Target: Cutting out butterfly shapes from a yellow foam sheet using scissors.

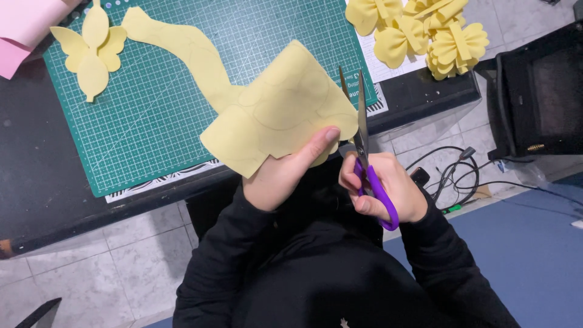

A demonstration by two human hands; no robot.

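1. Black tabletop (36,182), flat, running across the upper part of the view; its front edge lies just above the person's lap, with pale tiled floor below it.

2. Green gridded cutting mat (152,103), rectangular, lying on the tabletop and tilted slightly; it carries items 3 and 5.

3. Pale yellow foam sheet (273,109), thin and flexible, with curved petal outlines drawn on it. A long wavy strip of it trails up and left across the mat; the wider part is lifted off the mat, over the table's front edge. Its lower edge is pinched in the left hand, and its right edge stands just beside the scissor blades.

4. Cluster of finished yellow foam flower pieces (425,30), folded and fanned, lying at the table's upper right on a white printed sheet, well apart from the hands.

5. Yellow foam petal cut-out (91,48), four lobes, lying flat on the mat's upper left corner.

6. Pink foam sheet (21,27), partly in view at the upper left, overlapping the mat's corner.

7. Left hand (282,173), black sleeve, grasping the foam sheet: thumb pressed on the front face, the other fingers hidden behind the sheet.

8. Right hand (385,188), black sleeve, fingers curled through and gripping the handles of item 9.

9. Purple-handled scissors (364,146), steel blades pointing up and away from the body, slightly parted, at the sheet's right edge.

10. Black cables (449,173), loose on the floor to the right of the hands.
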